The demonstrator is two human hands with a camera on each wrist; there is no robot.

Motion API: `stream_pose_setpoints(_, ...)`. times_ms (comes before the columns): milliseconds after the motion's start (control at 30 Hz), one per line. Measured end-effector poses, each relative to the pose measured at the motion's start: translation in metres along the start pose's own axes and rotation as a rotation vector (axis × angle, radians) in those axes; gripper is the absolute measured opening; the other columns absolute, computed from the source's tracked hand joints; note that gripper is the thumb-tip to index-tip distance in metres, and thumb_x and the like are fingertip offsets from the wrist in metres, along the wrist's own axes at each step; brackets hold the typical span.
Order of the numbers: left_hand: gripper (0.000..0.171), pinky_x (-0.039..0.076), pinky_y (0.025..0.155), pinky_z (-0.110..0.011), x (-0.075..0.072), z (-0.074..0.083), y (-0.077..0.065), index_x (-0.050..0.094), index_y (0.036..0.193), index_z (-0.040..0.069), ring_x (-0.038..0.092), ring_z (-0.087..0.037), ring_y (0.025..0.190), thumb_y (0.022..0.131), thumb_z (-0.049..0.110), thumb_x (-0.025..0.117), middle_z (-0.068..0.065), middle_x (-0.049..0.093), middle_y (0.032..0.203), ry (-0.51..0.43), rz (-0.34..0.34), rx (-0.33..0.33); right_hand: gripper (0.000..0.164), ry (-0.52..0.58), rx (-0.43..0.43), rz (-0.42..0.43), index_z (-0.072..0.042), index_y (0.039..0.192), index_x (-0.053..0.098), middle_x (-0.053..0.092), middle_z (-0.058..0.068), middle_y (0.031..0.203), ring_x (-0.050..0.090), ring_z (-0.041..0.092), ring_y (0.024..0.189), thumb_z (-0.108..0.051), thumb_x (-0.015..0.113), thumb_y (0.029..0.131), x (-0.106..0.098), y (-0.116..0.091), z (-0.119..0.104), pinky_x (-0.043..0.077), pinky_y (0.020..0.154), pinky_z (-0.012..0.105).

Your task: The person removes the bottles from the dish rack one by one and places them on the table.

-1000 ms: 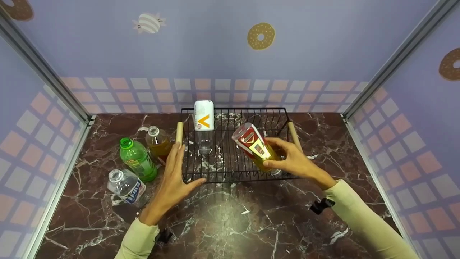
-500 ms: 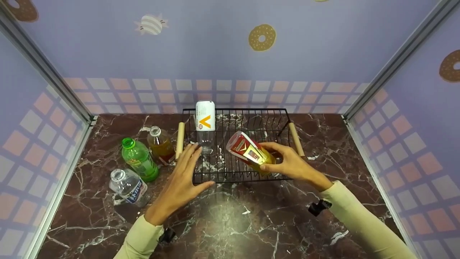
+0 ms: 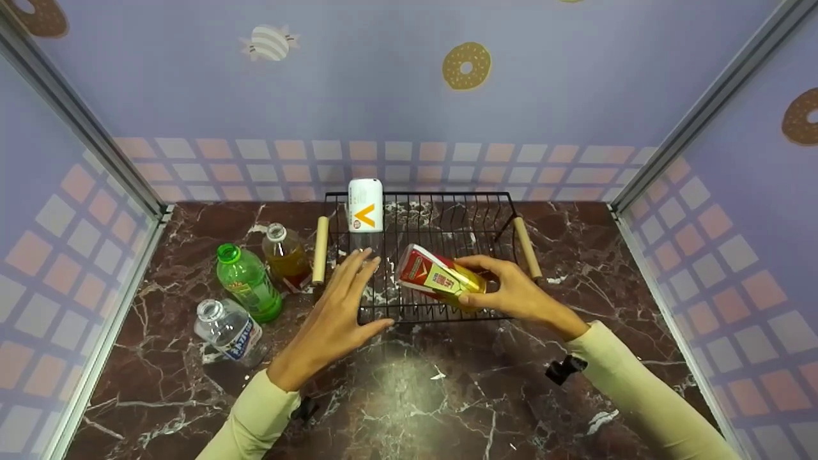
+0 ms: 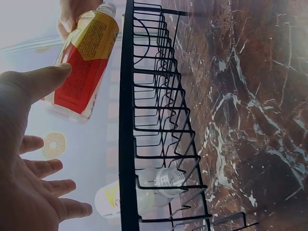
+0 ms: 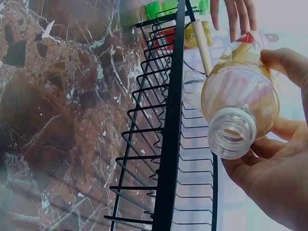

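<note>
While the rack (image 4: 127, 115) spans below, the left hand (image 3: 335, 316) spreads its fingers near the bottle (image 3: 442, 277), which the right hand (image 3: 514, 291) grips between thumb and fingers above the wires. Clear plastic wrapped in red and yellow, the bottle lies tilted, its long axis slanting across the rack: base raised toward the left hand, threaded mouth (image 5: 232, 133) lower, pointing toward the person's right.

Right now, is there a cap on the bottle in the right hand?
No, the bottle in the right hand shows a bare, open mouth.
</note>
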State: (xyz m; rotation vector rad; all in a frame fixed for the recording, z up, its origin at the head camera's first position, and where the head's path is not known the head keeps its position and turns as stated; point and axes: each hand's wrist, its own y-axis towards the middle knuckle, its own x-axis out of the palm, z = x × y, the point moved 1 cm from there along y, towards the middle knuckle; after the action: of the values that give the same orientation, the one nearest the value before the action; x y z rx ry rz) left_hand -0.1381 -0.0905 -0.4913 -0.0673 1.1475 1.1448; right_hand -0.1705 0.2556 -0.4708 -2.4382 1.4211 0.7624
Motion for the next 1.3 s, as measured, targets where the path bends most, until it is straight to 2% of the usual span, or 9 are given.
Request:
stream_pose_setpoints(267, 0.107, 0.021, 0.136, -0.057, 0.004, 0.006, 0.011, 0.039, 0.165, -0.005, 0.033, -0.044, 0.161, 0.082, 0.027, 0.099, -0.026, 0.032, 0.175, 0.035, -0.039, 0.051, 0.065, -0.009, 0.011, -0.017, -0.004, 0.152, 0.063, 0.074, 0.013, 0.131, 0.07, 0.025, 0.107, -0.023, 0.088, 0.095, 0.005, 0.0, -0.003, 0.064, 0.09, 0.033)
stream_pose_setpoints(633, 0.108, 0.021, 0.136, -0.055, 0.006, 0.014, 0.02, 0.039, 0.166, -0.004, 0.031, -0.041, 0.163, 0.082, 0.026, 0.1, -0.026, 0.032, 0.175, 0.06, -0.063, 0.094, 0.062, 0.0, -0.006, -0.052, -0.006, 0.151, 0.064, 0.074, 0.011, 0.131, 0.071, 0.025, 0.11, -0.023, 0.086, 0.096, 0.009, -0.001, -0.01, 0.064, 0.094, 0.038)
stream_pose_setpoints(767, 0.109, 0.024, 0.135, -0.054, 0.007, 0.017, 0.023, 0.039, 0.166, -0.003, 0.033, -0.04, 0.162, 0.081, 0.026, 0.1, -0.025, 0.033, 0.175, 0.073, -0.065, 0.101, 0.06, -0.003, -0.009, -0.058, -0.009, 0.151, 0.065, 0.075, 0.009, 0.13, 0.071, 0.024, 0.11, -0.025, 0.086, 0.096, 0.011, -0.001, -0.014, 0.064, 0.095, 0.039)
stream_pose_setpoints(967, 0.107, 0.031, 0.133, -0.051, 0.01, 0.019, 0.024, 0.04, 0.167, -0.002, 0.039, -0.039, 0.157, 0.082, 0.026, 0.1, -0.025, 0.035, 0.173, 0.078, -0.071, 0.101, 0.062, -0.039, -0.035, -0.056, -0.006, 0.15, 0.066, 0.075, 0.01, 0.132, 0.071, 0.023, 0.108, -0.027, 0.087, 0.095, 0.013, -0.001, -0.018, 0.064, 0.092, 0.036)
stream_pose_setpoints(1067, 0.106, 0.034, 0.132, -0.054, 0.011, 0.02, 0.025, 0.041, 0.166, -0.002, 0.042, -0.04, 0.155, 0.083, 0.026, 0.1, -0.025, 0.037, 0.172, 0.085, -0.077, 0.101, 0.063, -0.048, -0.038, -0.061, -0.006, 0.15, 0.066, 0.074, 0.011, 0.134, 0.071, 0.024, 0.108, -0.028, 0.087, 0.095, 0.014, -0.001, -0.019, 0.065, 0.091, 0.036)
stream_pose_setpoints(1300, 0.096, 0.045, 0.126, -0.047, 0.012, 0.021, 0.028, 0.051, 0.159, -0.001, 0.051, -0.035, 0.145, 0.082, 0.026, 0.1, -0.023, 0.049, 0.161, 0.108, -0.073, 0.126, 0.065, -0.063, -0.033, -0.061, -0.006, 0.15, 0.066, 0.074, 0.01, 0.136, 0.071, 0.024, 0.108, -0.03, 0.087, 0.094, 0.016, -0.001, -0.022, 0.064, 0.091, 0.036)
